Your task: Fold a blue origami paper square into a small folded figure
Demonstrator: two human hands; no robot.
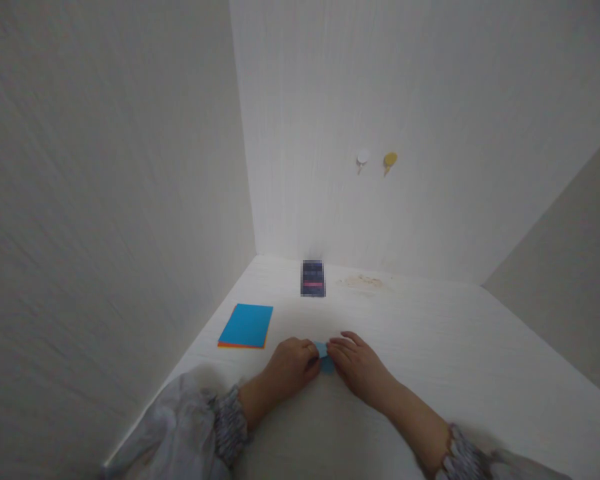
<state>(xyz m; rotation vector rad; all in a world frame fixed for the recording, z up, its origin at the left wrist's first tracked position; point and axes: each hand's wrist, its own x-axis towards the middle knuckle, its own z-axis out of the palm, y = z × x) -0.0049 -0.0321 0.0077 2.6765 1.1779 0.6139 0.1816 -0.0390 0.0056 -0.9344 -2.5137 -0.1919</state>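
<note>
A small folded piece of blue paper point(322, 349) lies on the white surface between my two hands, and its lower layer looks darker. My left hand point(291, 363) is closed, its thumb and fingers pinching the paper's left side. From the right, my right hand point(359, 368) holds the other side, with its index fingertip on the paper and the other fingers stretched out a little above it. My fingers cover both ends of the paper. A stack of square coloured paper point(247, 325), blue on top with orange and yellow edges below, lies beyond my left hand.
A dark, blurred rectangular object with a pink stripe point(313, 279) is near the back wall point(300, 133). Brownish marks point(367, 281) stain the white table point(410, 320) there. A white hook point(363, 157) and a yellow hook point(390, 159) are on the wall. Side walls stand left and right.
</note>
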